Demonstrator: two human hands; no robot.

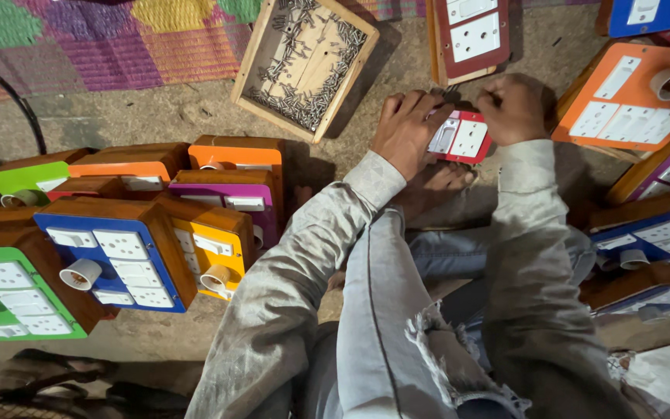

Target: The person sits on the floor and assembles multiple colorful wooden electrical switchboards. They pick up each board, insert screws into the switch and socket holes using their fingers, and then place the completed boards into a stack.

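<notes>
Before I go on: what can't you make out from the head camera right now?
- Head view: the left hand and right hand cover much of the small red switch panel with white sockets; any tool or screw under the fingers is hidden.
- Blue panel and maroon-framed panel: cut off by the top edge.
- Screws in the shallow wooden tray: too small to tell apart.

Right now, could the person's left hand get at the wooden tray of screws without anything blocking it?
Probably yes. The left hand rests on the red switch board, and the screw tray lies just beyond it on the floor, open-topped, with only bare ground between them.
</notes>
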